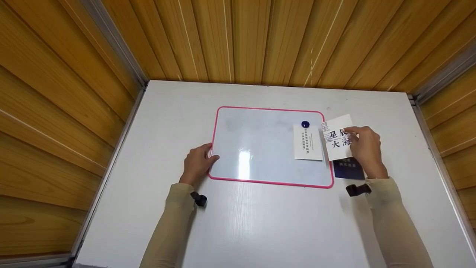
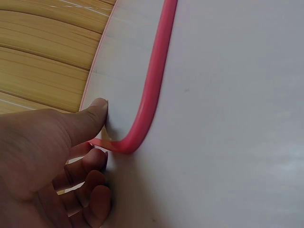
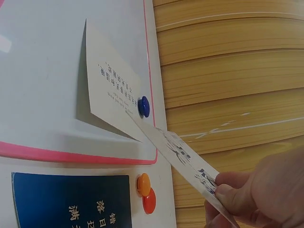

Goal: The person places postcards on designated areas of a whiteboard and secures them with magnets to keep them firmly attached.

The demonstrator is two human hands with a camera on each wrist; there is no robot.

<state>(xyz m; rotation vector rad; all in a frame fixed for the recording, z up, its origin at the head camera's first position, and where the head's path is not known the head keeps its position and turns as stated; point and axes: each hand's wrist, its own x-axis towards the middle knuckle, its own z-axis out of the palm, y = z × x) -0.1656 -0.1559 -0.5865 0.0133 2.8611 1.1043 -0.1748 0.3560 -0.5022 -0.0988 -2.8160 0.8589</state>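
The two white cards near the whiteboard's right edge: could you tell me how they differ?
The pinned card lies on the whiteboard under a blue magnet; the held card is pinched by the right hand. The pinned card carries small print, the held card large characters. Both are white with dark print.

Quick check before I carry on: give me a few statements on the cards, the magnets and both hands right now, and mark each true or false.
1. The right hand pinches the card with large characters. True.
2. A blue magnet sits at the top edge of the small-print card on the pink-framed whiteboard. True.
3. The left hand is lifted clear of the board. False: its grip is on the board's near left corner.
4. The dark blue card is pinned to the board. False: it lies on the table beside the board.
5. Two orange magnets lie off the board. True.
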